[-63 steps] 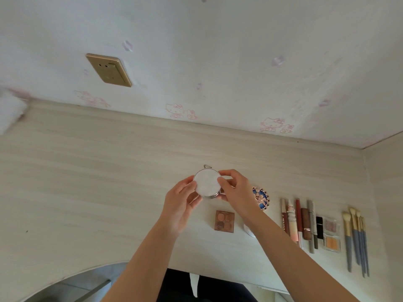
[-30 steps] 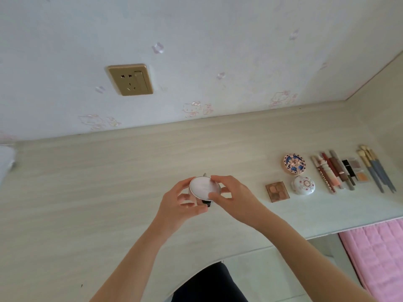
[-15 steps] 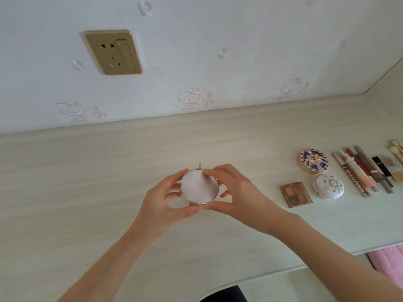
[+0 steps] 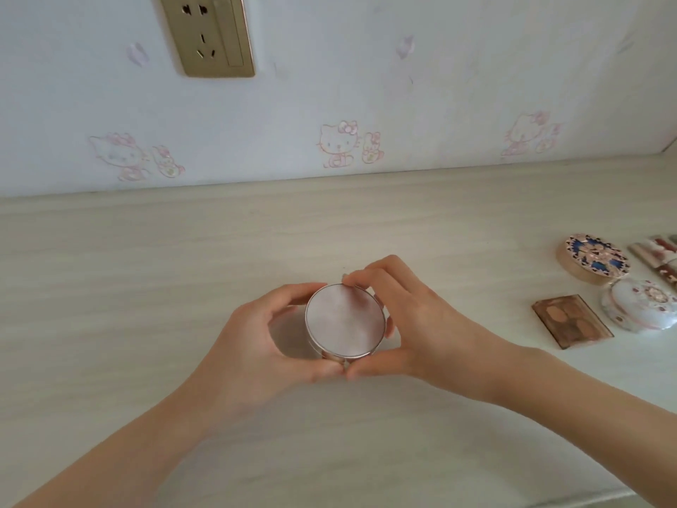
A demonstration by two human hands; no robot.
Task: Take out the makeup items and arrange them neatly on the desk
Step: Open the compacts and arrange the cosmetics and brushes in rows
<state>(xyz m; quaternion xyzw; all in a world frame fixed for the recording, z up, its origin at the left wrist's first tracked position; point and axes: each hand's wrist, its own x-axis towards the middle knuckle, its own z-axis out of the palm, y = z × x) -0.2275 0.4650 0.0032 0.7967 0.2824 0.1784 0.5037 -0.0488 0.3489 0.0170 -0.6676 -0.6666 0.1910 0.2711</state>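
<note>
A round pale-pink metal-rimmed compact (image 4: 345, 321) sits mid-desk between the left hand (image 4: 256, 346) at 9 o'clock and the right hand (image 4: 410, 324) at 3 o'clock. Well apart at 3 o'clock on the pale wood-grain desk (image 4: 146, 287) lie a square brown eyeshadow palette (image 4: 569, 326), a white domed floral compact (image 4: 639, 309) beside it, and a round blue-patterned compact (image 4: 593, 264) behind them.

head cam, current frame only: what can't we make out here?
- Round compact: underside and most of its side wall hidden by the left hand and right hand; whether it touches the desk cannot be told.
- Tubes at far right: cut off by the frame edge, count unclear.
- Wall socket: top cut off by the upper edge.
- Small brown palette: pan colours blurred.
</note>
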